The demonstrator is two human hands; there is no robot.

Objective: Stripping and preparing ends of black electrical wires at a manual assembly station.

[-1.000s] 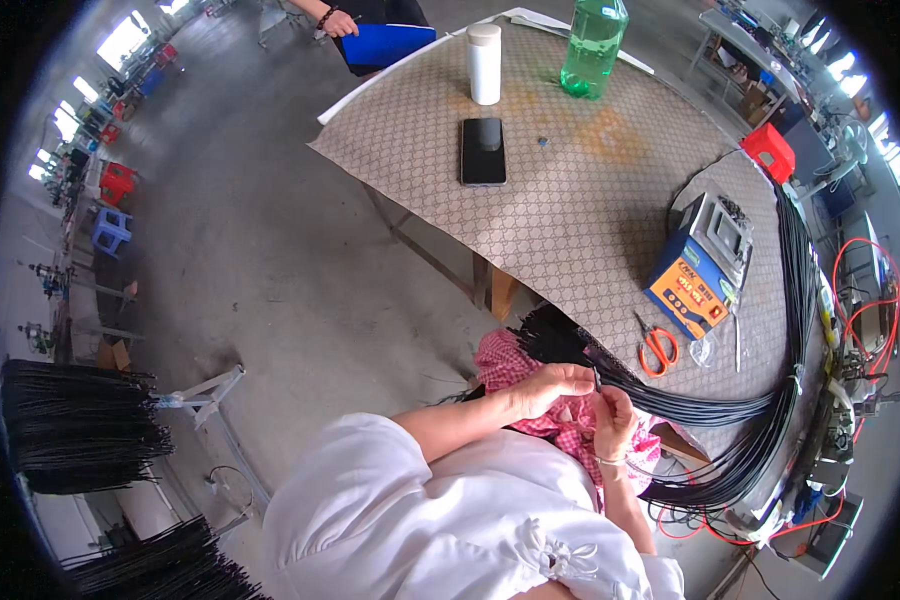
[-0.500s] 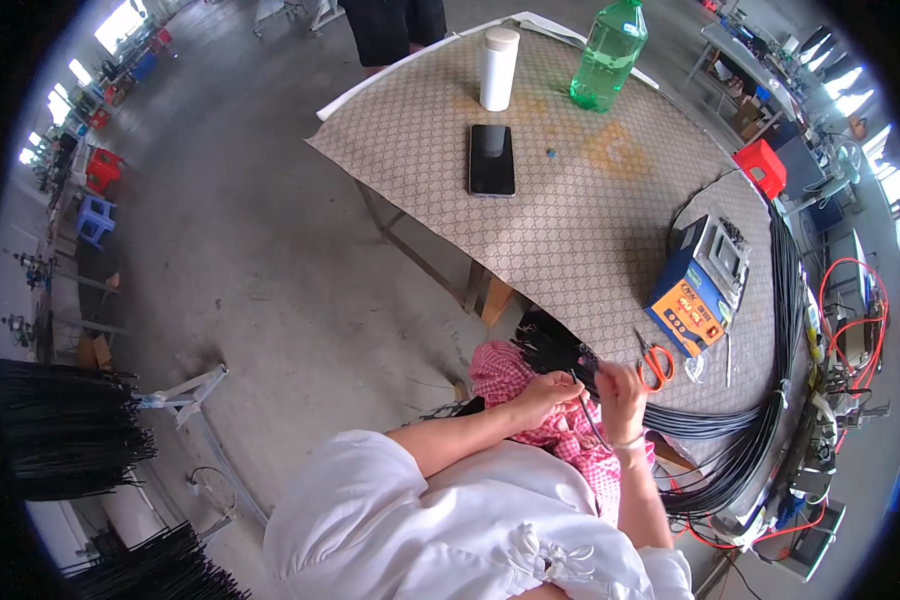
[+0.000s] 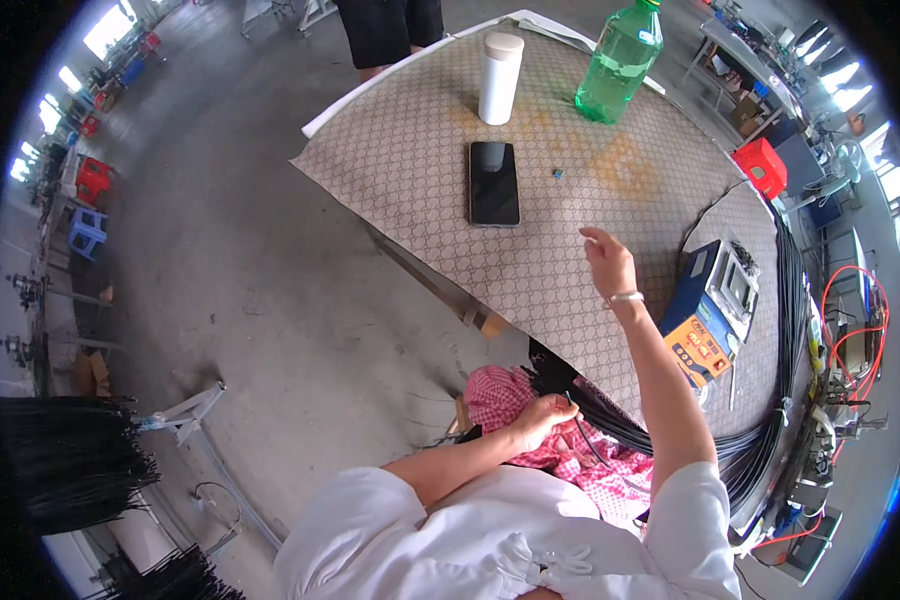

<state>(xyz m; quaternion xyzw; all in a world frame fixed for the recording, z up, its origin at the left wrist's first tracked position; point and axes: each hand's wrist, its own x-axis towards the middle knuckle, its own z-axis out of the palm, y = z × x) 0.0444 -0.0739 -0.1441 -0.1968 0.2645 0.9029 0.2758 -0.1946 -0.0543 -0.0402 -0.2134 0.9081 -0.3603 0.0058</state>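
Note:
My left hand (image 3: pixel 545 422) is closed on a thin black cable (image 3: pixel 592 445) just in front of the table edge, above a pink-and-white checked cloth (image 3: pixel 500 400). The cable's short end sticks up past the fingertips, and the rest hangs down over the cloth. Over the patterned tabletop, my right hand (image 3: pixel 608 262) is stretched forward with its fingers loosely bent and apart, and I see nothing in it. A small blue piece (image 3: pixel 557 173) lies beyond its fingertips. To the left of that piece rests a black phone (image 3: pixel 494 185).
On the patterned table (image 3: pixel 410 190) stand a white bottle (image 3: pixel 500 80) and a green plastic bottle (image 3: pixel 618 70). A blue-orange box (image 3: pixel 705 340) with a metal part on top is right of my forearm. Black cable bundles (image 3: pixel 790 330) run along the right edge. Another person's legs (image 3: pixel 390 30) show behind.
My right hand has left the cable and moved forward over the table. My left hand still keeps hold of the cable. The orange-handled scissors have gone out of sight around my right forearm.

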